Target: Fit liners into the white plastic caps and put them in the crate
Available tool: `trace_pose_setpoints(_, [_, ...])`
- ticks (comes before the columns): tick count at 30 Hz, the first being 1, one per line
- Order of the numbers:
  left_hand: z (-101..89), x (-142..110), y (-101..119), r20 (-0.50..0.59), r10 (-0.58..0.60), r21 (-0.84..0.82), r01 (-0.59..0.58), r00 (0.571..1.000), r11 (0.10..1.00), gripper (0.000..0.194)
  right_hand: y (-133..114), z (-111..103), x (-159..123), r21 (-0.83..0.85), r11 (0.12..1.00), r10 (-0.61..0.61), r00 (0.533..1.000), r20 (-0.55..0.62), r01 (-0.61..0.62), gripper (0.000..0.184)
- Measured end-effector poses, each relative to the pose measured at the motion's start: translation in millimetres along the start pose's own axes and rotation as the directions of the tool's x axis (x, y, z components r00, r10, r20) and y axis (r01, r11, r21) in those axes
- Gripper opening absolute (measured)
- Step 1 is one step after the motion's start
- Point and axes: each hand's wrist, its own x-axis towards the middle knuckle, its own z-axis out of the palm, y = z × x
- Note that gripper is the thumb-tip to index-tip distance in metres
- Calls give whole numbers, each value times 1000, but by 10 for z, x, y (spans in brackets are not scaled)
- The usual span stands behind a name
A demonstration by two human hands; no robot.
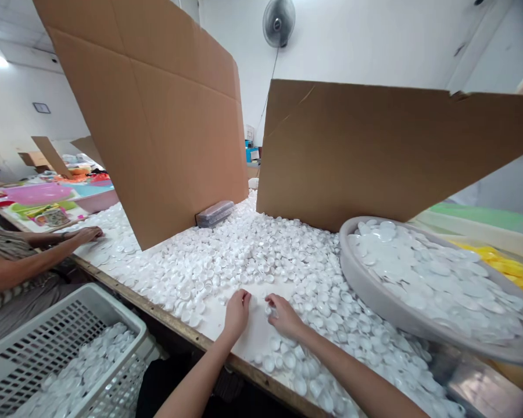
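A thick layer of small white plastic caps (253,249) covers the white table (250,337). My left hand (236,312) rests on a small bare patch of the table, its fingers curled in; whether they hold a cap is hidden. My right hand (282,314) is just to its right, fingers pinched round a white cap (272,312) at the edge of the pile. The two hands are a few centimetres apart.
A grey round basin (366,284) of flat white discs tilts at the right, yellow pieces (509,268) behind it. Two tall cardboard sheets (169,128) (375,151) stand at the back. A white slotted crate (65,325) holds caps at lower left. Another person's hand (85,234) rests on the caps at left.
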Motion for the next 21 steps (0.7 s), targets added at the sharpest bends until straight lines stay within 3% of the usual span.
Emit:
trace_pose_setpoints(3, [63, 10, 132, 127, -91, -183, 113, 988, 977, 32, 16, -63, -23, 65, 992, 111, 993, 30, -113, 54])
trace_pose_setpoints(6, [207, 24, 237, 218, -139, -122, 168, 966, 978, 29, 47, -72, 15, 156, 931, 304, 939, 161, -329, 56])
trace_pose_setpoints(11, [410, -16, 288, 187, -150, -3, 154, 971, 988, 20, 89, -4, 98, 351, 787, 424, 858, 290, -508, 11])
trace_pose_setpoints(16, [379, -5, 314, 234, -42, 146, 8, 971, 989, 20, 115, -10, 150, 424, 660, 504, 784, 363, -620, 6])
trace_pose_setpoints(21, [378, 169, 502, 139, -1, 273, -38, 990, 961, 24, 114, -32, 186, 387, 661, 517, 764, 387, -643, 8])
